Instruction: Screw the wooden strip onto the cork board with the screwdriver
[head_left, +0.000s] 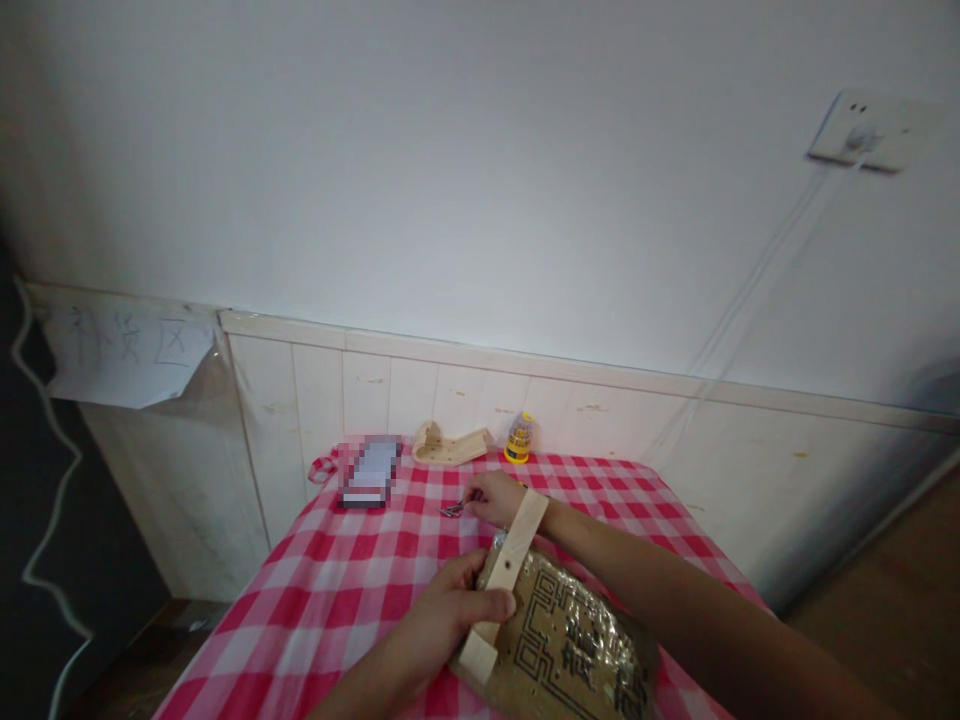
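My left hand (469, 605) is closed on a pale wooden strip (511, 560) with a small dark hole in it, thumb on top. The strip lies across the edge of a brown package (577, 640) in shiny clear wrap, printed with dark characters and line patterns. Beyond the strip, my right hand (496, 497) reaches down to the tablecloth, its fingers pinched together at a small pile of metal pieces that look like screws (451, 510). Whatever sits between those fingertips is too small to make out. My right forearm passes beside the package.
A red-and-white checked cloth (300, 600) covers the table. Along its wall edge are a pixelated phone-like object (371, 472), a shaped wooden piece (450, 447) and a yellow-capped container (519, 438). A wall socket (862, 130) with a cable is at upper right.
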